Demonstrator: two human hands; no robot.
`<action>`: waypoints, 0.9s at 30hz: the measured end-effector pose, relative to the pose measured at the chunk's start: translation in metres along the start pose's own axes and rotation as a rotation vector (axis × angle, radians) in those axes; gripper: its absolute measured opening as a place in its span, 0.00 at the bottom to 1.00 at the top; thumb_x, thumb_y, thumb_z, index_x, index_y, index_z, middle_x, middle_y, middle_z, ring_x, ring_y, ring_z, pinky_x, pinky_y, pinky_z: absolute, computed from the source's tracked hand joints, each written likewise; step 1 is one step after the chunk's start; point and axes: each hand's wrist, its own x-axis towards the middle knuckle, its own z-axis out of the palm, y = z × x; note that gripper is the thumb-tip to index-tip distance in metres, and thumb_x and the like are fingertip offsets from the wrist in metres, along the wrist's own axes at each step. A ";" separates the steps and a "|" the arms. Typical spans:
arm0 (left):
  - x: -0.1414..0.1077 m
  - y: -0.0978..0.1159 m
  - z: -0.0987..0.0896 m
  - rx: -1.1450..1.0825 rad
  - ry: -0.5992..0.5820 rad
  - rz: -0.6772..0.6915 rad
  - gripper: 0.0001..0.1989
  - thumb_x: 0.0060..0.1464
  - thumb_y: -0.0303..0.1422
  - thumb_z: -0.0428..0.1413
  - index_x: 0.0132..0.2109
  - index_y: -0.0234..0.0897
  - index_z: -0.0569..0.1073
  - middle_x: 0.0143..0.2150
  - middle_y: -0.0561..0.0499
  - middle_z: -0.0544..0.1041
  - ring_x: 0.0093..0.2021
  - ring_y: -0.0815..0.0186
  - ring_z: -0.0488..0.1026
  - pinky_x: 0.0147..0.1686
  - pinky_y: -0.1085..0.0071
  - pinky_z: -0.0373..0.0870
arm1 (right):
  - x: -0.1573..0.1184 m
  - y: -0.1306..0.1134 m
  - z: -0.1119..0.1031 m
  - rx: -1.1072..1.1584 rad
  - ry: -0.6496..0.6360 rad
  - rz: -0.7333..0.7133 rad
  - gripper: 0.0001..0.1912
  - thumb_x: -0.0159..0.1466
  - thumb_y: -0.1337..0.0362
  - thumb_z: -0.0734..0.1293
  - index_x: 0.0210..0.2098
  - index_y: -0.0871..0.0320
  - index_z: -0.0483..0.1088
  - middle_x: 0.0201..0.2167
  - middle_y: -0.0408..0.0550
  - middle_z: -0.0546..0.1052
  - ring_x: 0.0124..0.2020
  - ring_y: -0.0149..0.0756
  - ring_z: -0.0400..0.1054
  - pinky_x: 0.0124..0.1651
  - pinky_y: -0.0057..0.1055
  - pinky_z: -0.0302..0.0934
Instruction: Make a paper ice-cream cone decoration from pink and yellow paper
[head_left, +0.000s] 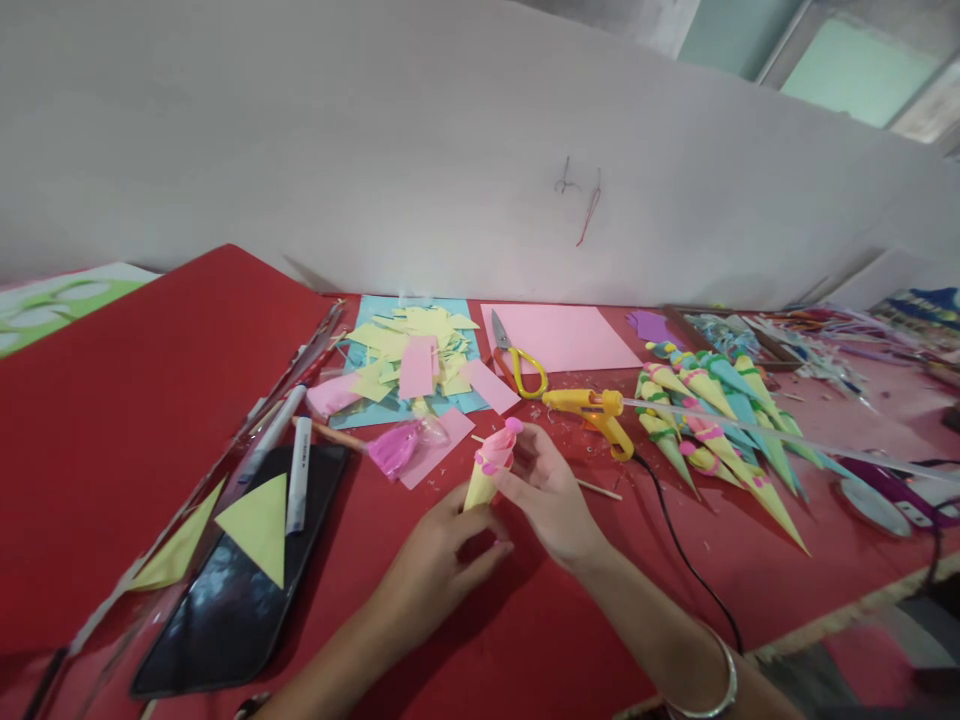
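Note:
A small paper ice-cream cone [481, 484], yellow below with a pink top and pink dots, stands tilted between my hands over the red table. My left hand [442, 555] is closed around its lower part, which the fingers mostly hide. With thumb and fingers, my right hand [551, 495] pinches near the pink top. Just beyond the right hand lies a yellow glue gun [592, 405] with a long clear glue stick in its back. Scissors [517, 360] with a yellow handle rest behind it.
Finished paper cones [720, 420] are heaped on the right. Yellow paper scraps [420, 345] lie on blue paper, beside a pink sheet [574, 335]. Left are a dark phone-like slab [225, 610], markers [298, 475] and a red board [165, 420]. The gun's black cord [675, 540] runs toward the front edge.

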 end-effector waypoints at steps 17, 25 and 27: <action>-0.002 0.002 -0.001 -0.057 0.046 0.012 0.05 0.51 0.28 0.53 0.28 0.38 0.71 0.33 0.53 0.71 0.34 0.68 0.68 0.34 0.73 0.64 | 0.000 -0.004 0.003 0.045 -0.031 -0.001 0.20 0.49 0.64 0.69 0.41 0.51 0.62 0.40 0.44 0.69 0.41 0.33 0.66 0.43 0.32 0.64; -0.001 0.003 -0.001 0.018 0.087 -0.030 0.05 0.50 0.29 0.52 0.28 0.38 0.71 0.27 0.55 0.69 0.27 0.70 0.64 0.27 0.76 0.59 | 0.000 -0.001 -0.001 -0.068 0.062 -0.085 0.09 0.50 0.67 0.68 0.28 0.55 0.62 0.30 0.40 0.67 0.32 0.28 0.64 0.35 0.24 0.62; -0.002 0.003 -0.001 0.027 0.083 -0.044 0.05 0.50 0.29 0.52 0.28 0.38 0.71 0.26 0.55 0.68 0.27 0.69 0.63 0.27 0.76 0.58 | 0.000 -0.002 -0.001 -0.155 0.079 -0.091 0.06 0.52 0.67 0.67 0.28 0.56 0.63 0.28 0.39 0.67 0.30 0.27 0.63 0.33 0.24 0.61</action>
